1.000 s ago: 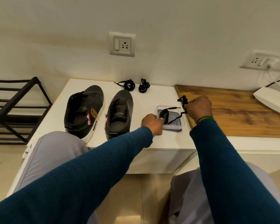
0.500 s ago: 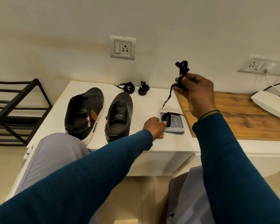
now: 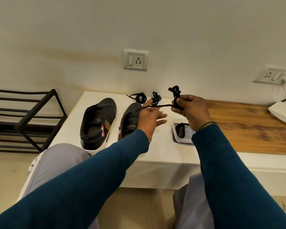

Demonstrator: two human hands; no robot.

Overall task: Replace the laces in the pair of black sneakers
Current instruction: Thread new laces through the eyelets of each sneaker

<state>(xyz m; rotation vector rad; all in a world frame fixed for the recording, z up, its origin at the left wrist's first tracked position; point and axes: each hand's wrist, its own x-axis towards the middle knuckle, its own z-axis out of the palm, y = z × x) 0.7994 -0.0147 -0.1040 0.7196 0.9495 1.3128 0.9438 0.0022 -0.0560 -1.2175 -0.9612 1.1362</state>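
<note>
Gripping a bunched black lace (image 3: 176, 95) in curled fingers, the right hand (image 3: 191, 111) is held up above the white surface (image 3: 155, 146), the loops of the bundle sticking out over its knuckles. One loose strand runs level from that fist across to the left hand (image 3: 149, 118), which pinches it between thumb and forefinger while the other fingers spread loosely; the strand's free end dangles just past the pinch. Both hands are off the surface (nothing rests on it but the things below them). The first sneaker (image 3: 98, 119) stands nearer the black rack (image 3: 23, 119). The second sneaker (image 3: 130, 119) is just beside it, partly behind the left hand; both toes point at the wall, and the eyelets I can see carry no lace. Two small lace bundles (image 3: 140, 97) lie by the wall behind them. Under the right wrist sits a clear container (image 3: 182, 141) with another dark bundle inside, next to a wooden top (image 3: 246, 126).
</note>
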